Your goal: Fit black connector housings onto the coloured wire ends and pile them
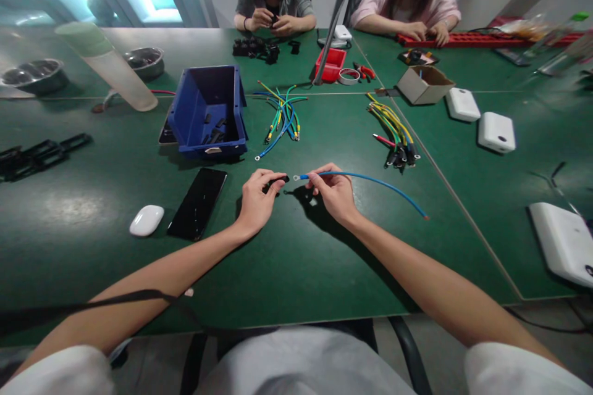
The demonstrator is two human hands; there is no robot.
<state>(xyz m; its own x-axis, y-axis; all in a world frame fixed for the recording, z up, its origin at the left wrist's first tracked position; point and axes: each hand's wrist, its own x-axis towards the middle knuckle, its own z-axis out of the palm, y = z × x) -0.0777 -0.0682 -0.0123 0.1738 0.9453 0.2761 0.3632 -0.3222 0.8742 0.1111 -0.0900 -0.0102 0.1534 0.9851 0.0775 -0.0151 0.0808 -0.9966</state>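
Note:
Between the thumb and fingers of my left hand [257, 199] is a small black sleeve-like piece [286, 179], mostly covered by the fingers. My right hand [334, 192] pinches a blue wire [377, 179] close to its ring terminal [297, 178]. That terminal points left at the black piece, with a small gap between them. The wire's other end curves off to the right. Beyond my hands lies a bunch of blue, green and yellow wires [282, 112] with ring terminals. Farther right is another bundle [396, 129], its terminal ends covered in black.
A blue bin [208, 83] with small black pieces stands left of the wires. A black phone [198, 203] and a white case [147, 220] lie left of my hands. White boxes [496, 132] sit at right. Two people work across the green table [296, 278].

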